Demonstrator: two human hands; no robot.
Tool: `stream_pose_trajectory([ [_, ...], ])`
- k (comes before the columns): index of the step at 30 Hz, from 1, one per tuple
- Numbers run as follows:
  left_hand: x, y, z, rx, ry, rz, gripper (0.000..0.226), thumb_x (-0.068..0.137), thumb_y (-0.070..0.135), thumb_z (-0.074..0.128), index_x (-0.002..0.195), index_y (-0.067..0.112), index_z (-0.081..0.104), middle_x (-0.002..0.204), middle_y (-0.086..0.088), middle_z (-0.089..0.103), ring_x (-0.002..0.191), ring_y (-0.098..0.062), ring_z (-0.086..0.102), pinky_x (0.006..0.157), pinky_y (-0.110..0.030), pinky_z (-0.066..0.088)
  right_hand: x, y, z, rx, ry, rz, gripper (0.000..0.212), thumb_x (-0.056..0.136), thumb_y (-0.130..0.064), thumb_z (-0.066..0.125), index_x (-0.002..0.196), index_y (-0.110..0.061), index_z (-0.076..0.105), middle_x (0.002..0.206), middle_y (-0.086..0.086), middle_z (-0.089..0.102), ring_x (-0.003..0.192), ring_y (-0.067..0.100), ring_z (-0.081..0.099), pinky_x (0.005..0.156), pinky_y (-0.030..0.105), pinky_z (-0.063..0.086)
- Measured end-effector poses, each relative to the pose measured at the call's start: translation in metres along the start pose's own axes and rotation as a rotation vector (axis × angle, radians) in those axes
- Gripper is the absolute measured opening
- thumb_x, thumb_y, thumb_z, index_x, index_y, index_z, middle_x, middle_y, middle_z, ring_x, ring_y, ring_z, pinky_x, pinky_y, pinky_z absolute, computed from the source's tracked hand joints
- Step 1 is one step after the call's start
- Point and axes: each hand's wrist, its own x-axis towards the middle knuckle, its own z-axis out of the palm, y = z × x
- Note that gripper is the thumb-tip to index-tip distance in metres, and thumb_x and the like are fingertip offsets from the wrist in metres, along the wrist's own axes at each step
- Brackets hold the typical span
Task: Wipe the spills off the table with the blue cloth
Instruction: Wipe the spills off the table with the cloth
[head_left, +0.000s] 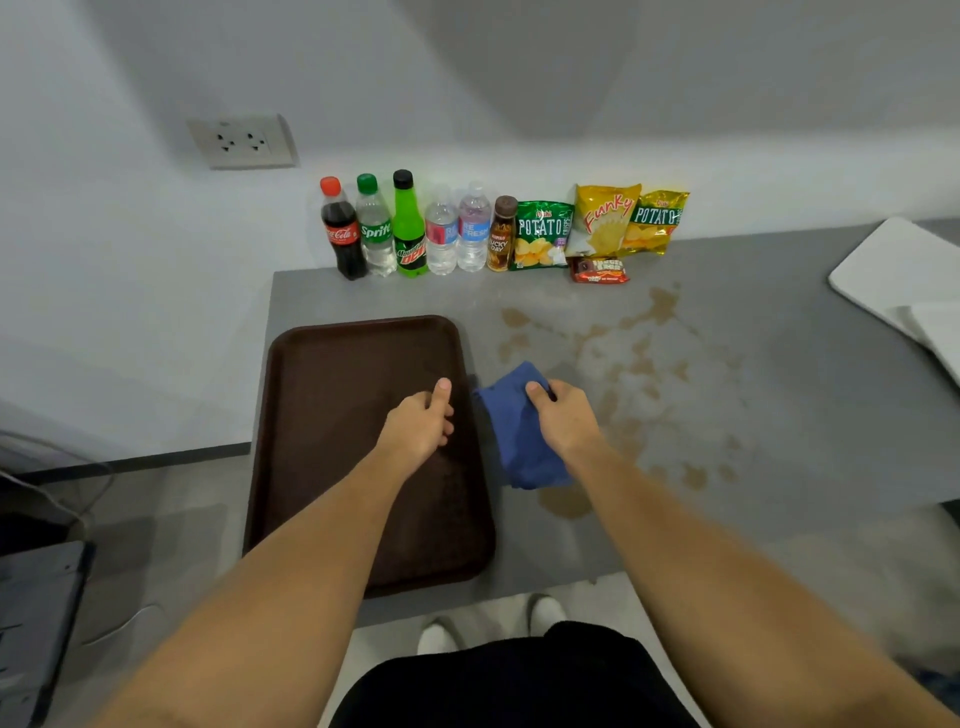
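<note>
The blue cloth (517, 441) lies crumpled on the grey table (779, 415), just right of the brown tray (332, 415). My right hand (563, 415) rests on top of the cloth with its fingers curled into the fabric. Brown spills (639, 364) spread in patches over the table to the right of and beyond the cloth, with one puddle (563, 501) close to the cloth's near end. My left hand (421, 423) hovers over the tray's right side, fingers loosely curled, thumb out, holding nothing.
Several drink bottles (410, 228) and snack bags (602, 223) line the wall at the table's back edge. A white board (898, 275) lies at the far right. A wall socket (241, 141) is up left. The floor and my feet show below the near edge.
</note>
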Motion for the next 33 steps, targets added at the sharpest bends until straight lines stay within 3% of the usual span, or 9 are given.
stream_pose_trajectory([
  [4, 0.001, -0.013, 0.011, 0.076, 0.043, 0.037, 0.043, 0.106, 0.050, 0.046, 0.095, 0.018, 0.072, 0.078, 0.002, 0.074, 0.071, -0.014, 0.069, 0.064, -0.026, 0.049, -0.011, 0.036, -0.003, -0.050, 0.002, 0.038, 0.036, 0.107, -0.035, 0.052, 0.077, -0.015, 0.052, 0.073, 0.004, 0.055, 0.069, 0.020, 0.053, 0.056, 0.029, 0.036],
  [7, -0.003, -0.015, 0.021, 0.111, 0.067, 0.042, 0.041, 0.106, 0.050, 0.045, 0.095, 0.020, 0.072, 0.079, 0.005, 0.073, 0.072, -0.011, 0.068, 0.063, -0.024, 0.046, -0.017, 0.061, 0.001, -0.085, -0.033, 0.054, 0.035, 0.107, -0.033, 0.052, 0.088, -0.004, 0.057, 0.074, 0.005, 0.055, 0.074, 0.026, 0.053, 0.057, 0.032, 0.037],
  [10, -0.006, -0.009, 0.029, 0.159, 0.113, 0.059, 0.041, 0.107, 0.050, 0.044, 0.093, 0.022, 0.071, 0.076, 0.006, 0.072, 0.072, -0.008, 0.066, 0.060, -0.023, 0.043, -0.019, 0.077, 0.005, -0.124, -0.066, 0.061, 0.032, 0.107, -0.034, 0.051, 0.095, -0.005, 0.055, 0.078, 0.002, 0.055, 0.080, 0.029, 0.055, 0.070, 0.037, 0.039],
  [16, -0.009, -0.004, 0.042, 0.167, 0.162, 0.036, 0.042, 0.106, 0.050, 0.045, 0.093, 0.022, 0.072, 0.077, 0.001, 0.073, 0.075, -0.014, 0.069, 0.070, -0.034, 0.054, -0.022, 0.082, 0.004, -0.382, -0.057, -0.063, 0.035, 0.107, -0.045, 0.044, 0.116, -0.013, 0.056, 0.106, 0.014, 0.069, 0.097, 0.036, 0.065, 0.079, 0.043, 0.050],
  [18, -0.008, -0.003, 0.044, 0.167, 0.179, 0.026, 0.042, 0.106, 0.051, 0.045, 0.092, 0.022, 0.072, 0.078, 0.001, 0.073, 0.077, -0.016, 0.069, 0.073, -0.035, 0.054, -0.024, 0.082, 0.002, -0.490, -0.046, -0.138, 0.038, 0.108, -0.044, 0.043, 0.126, -0.013, 0.055, 0.121, 0.012, 0.065, 0.110, 0.034, 0.061, 0.090, 0.046, 0.051],
  [21, -0.009, 0.003, 0.046, 0.180, 0.194, 0.026, 0.041, 0.106, 0.050, 0.046, 0.092, 0.021, 0.072, 0.077, 0.000, 0.073, 0.077, -0.017, 0.069, 0.077, -0.037, 0.057, -0.028, 0.085, -0.001, -0.625, -0.060, -0.250, 0.045, 0.108, -0.041, 0.043, 0.143, -0.014, 0.047, 0.138, 0.008, 0.054, 0.126, 0.028, 0.050, 0.106, 0.041, 0.045],
  [27, -0.010, 0.013, 0.044, 0.228, 0.201, 0.054, 0.041, 0.106, 0.048, 0.046, 0.094, 0.018, 0.071, 0.078, -0.004, 0.073, 0.078, -0.020, 0.068, 0.080, -0.042, 0.058, -0.035, 0.097, 0.003, -0.844, 0.000, -0.410, 0.068, 0.107, -0.047, 0.041, 0.161, -0.011, 0.020, 0.157, 0.012, 0.038, 0.141, 0.030, 0.041, 0.118, 0.042, 0.035],
  [30, -0.011, 0.013, 0.045, 0.244, 0.196, 0.050, 0.041, 0.106, 0.048, 0.046, 0.096, 0.018, 0.071, 0.079, -0.004, 0.073, 0.079, -0.019, 0.068, 0.080, -0.042, 0.058, -0.032, 0.107, 0.009, -0.909, -0.091, -0.487, 0.072, 0.108, -0.049, 0.035, 0.164, -0.012, 0.010, 0.171, 0.015, 0.015, 0.157, 0.035, 0.016, 0.128, 0.045, 0.013],
  [33, -0.013, 0.010, 0.047, 0.242, 0.205, 0.041, 0.041, 0.106, 0.048, 0.046, 0.095, 0.018, 0.071, 0.079, -0.004, 0.073, 0.079, -0.019, 0.069, 0.080, -0.042, 0.058, -0.027, 0.117, 0.020, -0.949, -0.187, -0.603, 0.068, 0.110, -0.046, 0.025, 0.164, -0.011, 0.004, 0.172, 0.012, -0.013, 0.159, 0.030, -0.015, 0.126, 0.043, -0.008],
])
